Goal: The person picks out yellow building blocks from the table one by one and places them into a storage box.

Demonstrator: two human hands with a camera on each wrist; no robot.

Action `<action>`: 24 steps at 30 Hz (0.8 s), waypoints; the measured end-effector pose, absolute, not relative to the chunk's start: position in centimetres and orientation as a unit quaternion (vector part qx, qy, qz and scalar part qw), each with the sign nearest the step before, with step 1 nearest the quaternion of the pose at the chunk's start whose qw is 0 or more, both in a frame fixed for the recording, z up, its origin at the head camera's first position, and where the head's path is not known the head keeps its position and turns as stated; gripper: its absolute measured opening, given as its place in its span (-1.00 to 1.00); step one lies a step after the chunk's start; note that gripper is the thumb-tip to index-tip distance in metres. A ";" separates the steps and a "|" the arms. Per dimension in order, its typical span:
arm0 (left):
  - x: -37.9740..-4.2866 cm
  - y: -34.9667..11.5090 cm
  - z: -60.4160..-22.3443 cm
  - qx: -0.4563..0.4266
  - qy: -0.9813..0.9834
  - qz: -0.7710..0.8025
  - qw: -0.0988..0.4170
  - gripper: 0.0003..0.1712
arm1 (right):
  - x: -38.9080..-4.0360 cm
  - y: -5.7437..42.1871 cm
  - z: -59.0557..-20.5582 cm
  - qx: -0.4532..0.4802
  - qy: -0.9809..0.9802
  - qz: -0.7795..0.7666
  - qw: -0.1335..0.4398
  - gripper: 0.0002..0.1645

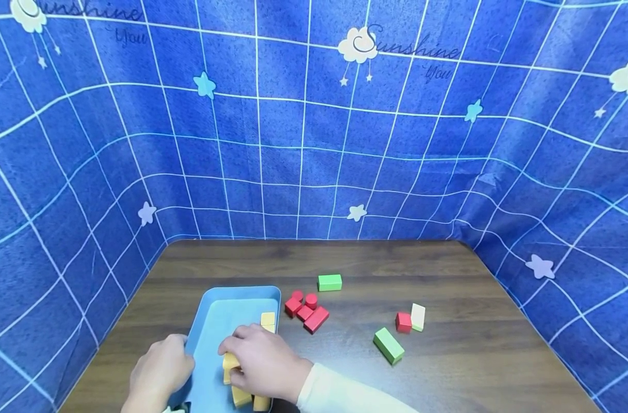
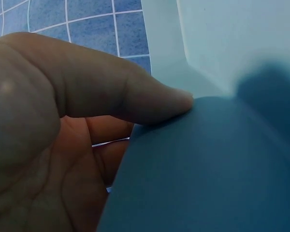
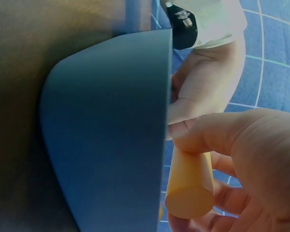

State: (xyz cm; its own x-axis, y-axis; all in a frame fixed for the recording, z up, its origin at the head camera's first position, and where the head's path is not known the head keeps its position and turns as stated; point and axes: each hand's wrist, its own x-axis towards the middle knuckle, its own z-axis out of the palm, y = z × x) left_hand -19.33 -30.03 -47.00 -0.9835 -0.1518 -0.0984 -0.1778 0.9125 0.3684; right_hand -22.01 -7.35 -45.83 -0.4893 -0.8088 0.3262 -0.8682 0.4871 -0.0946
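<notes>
A blue plastic tray (image 1: 215,321) lies at the front left of the table, with several yellow blocks (image 1: 241,396) along its right side. My left hand (image 1: 161,367) pinches the tray's left wall, thumb inside and fingers outside, as the left wrist view shows. Over the tray, my right hand (image 1: 264,361) holds a yellow cylinder block (image 3: 189,188) between thumb and fingers. From the right wrist view, that cylinder is close beside the tray's wall (image 3: 111,125). The right hand covers part of the yellow blocks in the head view.
Right of the tray sits a cluster of red blocks (image 1: 316,319), with a green block (image 1: 330,283) behind it. Farther right lie another green block (image 1: 388,346), a red cube (image 1: 404,322) and a pale block (image 1: 418,316). Blue patterned cloth (image 1: 314,126) surrounds the table.
</notes>
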 end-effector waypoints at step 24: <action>-19.3 -30.0 -47.1 -0.084 0.976 0.197 0.027 -0.58 | -21.4 -8.5 -47.1 0.542 -0.830 0.017 0.134 -0.54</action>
State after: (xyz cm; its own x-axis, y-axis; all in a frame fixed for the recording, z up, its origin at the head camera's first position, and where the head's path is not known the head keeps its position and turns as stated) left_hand -19.28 -30.03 -47.12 -0.9843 -0.1539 -0.0862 -0.1753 0.9079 0.3807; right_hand -21.38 -8.55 -47.14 -0.3770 -0.8942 0.2413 -0.9033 0.4126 0.1177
